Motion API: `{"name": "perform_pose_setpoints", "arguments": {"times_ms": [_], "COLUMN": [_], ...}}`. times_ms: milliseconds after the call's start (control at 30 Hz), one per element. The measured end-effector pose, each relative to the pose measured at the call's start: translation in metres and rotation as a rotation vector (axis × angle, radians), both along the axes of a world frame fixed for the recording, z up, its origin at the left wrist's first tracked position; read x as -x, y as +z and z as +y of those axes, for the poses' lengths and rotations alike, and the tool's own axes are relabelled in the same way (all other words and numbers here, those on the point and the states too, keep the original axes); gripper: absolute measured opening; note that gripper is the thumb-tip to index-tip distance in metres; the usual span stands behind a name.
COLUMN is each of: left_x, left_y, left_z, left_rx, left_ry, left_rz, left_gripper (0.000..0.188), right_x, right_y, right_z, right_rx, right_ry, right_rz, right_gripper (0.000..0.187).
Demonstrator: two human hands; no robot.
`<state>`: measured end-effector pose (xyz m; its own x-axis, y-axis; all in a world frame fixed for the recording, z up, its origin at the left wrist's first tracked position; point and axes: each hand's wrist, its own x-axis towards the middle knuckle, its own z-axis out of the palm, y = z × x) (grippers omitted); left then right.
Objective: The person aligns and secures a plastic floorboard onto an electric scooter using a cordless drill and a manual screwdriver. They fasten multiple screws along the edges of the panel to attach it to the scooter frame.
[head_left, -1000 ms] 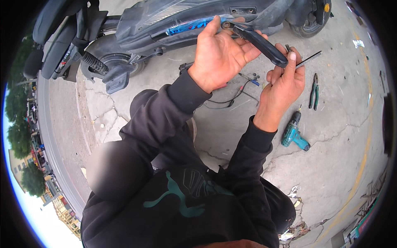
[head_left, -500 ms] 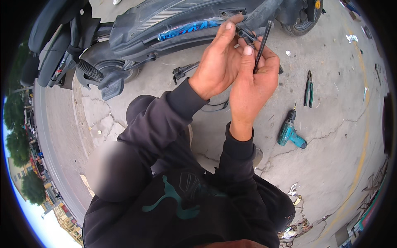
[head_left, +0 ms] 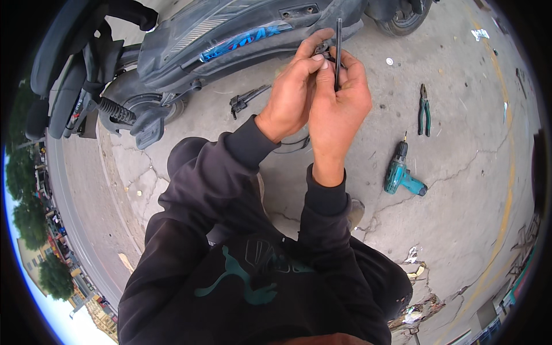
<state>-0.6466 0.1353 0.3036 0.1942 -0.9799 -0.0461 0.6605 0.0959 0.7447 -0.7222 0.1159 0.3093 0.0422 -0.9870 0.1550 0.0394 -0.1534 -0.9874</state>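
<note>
Both grips are narrow: my left hand [head_left: 290,93] pinches a dark part [head_left: 322,50] before the far scooter [head_left: 172,57], seemingly to steady it; my right hand [head_left: 342,106] clasps a slim rod [head_left: 338,54]; pliers [head_left: 424,109] lie right, probably for reach.

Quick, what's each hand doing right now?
Left hand: closed on a small dark part, mostly hidden.
Right hand: closed, holding a thin dark rod.
</note>
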Motion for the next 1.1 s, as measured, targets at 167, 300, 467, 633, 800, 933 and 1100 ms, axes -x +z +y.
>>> {"name": "perform_pose_setpoints", "arguments": {"times_ms": [167, 300, 467, 633, 800, 933, 1100], "left_x": [0.004, 0.001, -0.031, -0.041, -0.042, -0.04, -0.036], "left_y": [-0.005, 0.0, 0.004, 0.004, -0.002, -0.006, -0.01], "left_z": [-0.004, -0.009, -0.018, -0.029, -0.022, -0.022, -0.02], "left_rx": [-0.039, -0.021, 0.08, 0.152, 0.119, 0.115, 0.154], "left_ry": [0.017, 0.039, -0.02, 0.099, 0.005, -0.016, -0.084], "left_rz": [0.008, 0.109, 0.346, 0.503, 0.571, 0.593, 0.615], "left_gripper": [0.046, 0.04, 0.041, 0.043, 0.044, 0.045, 0.046], "right_x": [0.011, 0.01, 0.013, 0.027, 0.018, 0.005, 0.005], "right_y": [0.008, -0.006, 0.032, 0.013, 0.017, 0.011, -0.005], "right_z": [-0.003, -0.004, 0.016, 0.011, 0.012, 0.014, 0.005], "right_rx": [0.027, 0.175, 0.087, 0.105, 0.028, 0.067, 0.217], "right_ry": [0.089, 0.211, 0.24, 0.27, 0.3, 0.177, 0.109], "right_rz": [0.149, 0.156, 0.331, 0.426, 0.301, 0.276, 0.342], "right_gripper": [0.023, 0.03, 0.035, 0.03, 0.023, 0.02, 0.024]}}
